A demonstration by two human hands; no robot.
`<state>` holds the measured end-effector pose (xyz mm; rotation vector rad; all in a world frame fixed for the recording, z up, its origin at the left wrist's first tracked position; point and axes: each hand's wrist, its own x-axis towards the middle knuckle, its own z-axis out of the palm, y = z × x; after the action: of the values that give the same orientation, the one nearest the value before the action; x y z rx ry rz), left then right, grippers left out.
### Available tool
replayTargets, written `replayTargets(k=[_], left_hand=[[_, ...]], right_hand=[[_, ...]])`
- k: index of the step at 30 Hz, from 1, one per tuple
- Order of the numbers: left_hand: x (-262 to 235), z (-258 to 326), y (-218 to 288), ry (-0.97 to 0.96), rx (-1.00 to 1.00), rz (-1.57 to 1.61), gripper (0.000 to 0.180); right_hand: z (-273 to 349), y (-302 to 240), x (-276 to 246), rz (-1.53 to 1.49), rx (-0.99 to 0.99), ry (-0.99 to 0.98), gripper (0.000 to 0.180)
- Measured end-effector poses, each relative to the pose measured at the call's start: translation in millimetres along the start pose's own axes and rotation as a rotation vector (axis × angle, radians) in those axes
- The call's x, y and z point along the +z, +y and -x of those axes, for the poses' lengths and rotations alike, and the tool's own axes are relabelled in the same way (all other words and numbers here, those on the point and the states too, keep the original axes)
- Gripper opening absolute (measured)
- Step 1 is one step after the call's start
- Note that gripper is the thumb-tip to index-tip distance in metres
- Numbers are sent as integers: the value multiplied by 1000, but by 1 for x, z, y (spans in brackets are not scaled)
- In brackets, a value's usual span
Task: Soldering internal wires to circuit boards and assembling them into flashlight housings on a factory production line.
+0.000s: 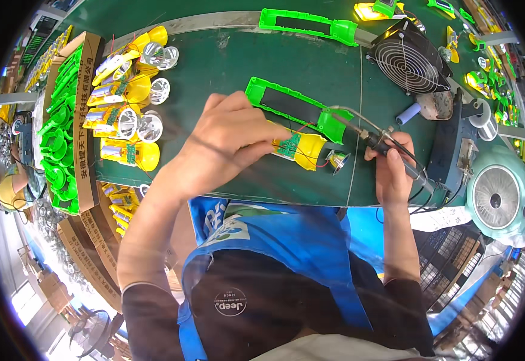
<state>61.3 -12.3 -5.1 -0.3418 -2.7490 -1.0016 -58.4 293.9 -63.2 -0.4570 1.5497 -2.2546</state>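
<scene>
Taking the yellow flashlight body [308, 150] on the green bench [214, 78] as the clock's centre, a cardboard box [86, 186] of green shells lies toward nine o'clock, then wired yellow bodies [145, 155]. The left hand [229, 135] brings thumb and forefinger together at its circuit board [289, 145]; whether they pinch anything, I cannot tell. An open green shell [289, 105] lies toward eleven, a small reflector [337, 161] toward four. At three, the right hand's [395, 171] fingers wrap a soldering iron [378, 142].
</scene>
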Motion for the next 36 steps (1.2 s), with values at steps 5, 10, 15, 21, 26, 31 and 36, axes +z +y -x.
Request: replayTargets(k=[5,10,15,21,26,31,36], left_hand=[[6,-18,6,-133,97,-155,16],[18,-16,8,-122,54,-200,14],[22,-13,12,-100,-24,-222,15],[24,-15,13,-100,-27,-272,14],[25,-15,14,-80,-52,-269,17],[26,-14,14,-100,-62,-293,16],[27,-14,14,-62,-50,-284,16]], right_hand=[[-15,-12,1,96,181,-117,24],[-29,-12,9,222,292,-137,27],[-33,-14,8,140,311,-191,24],[-30,-16,10,255,353,-253,30],[-30,-18,15,295,344,-257,29],[-31,-16,12,286,291,-304,20],[-26,-12,5,175,239,-293,21]])
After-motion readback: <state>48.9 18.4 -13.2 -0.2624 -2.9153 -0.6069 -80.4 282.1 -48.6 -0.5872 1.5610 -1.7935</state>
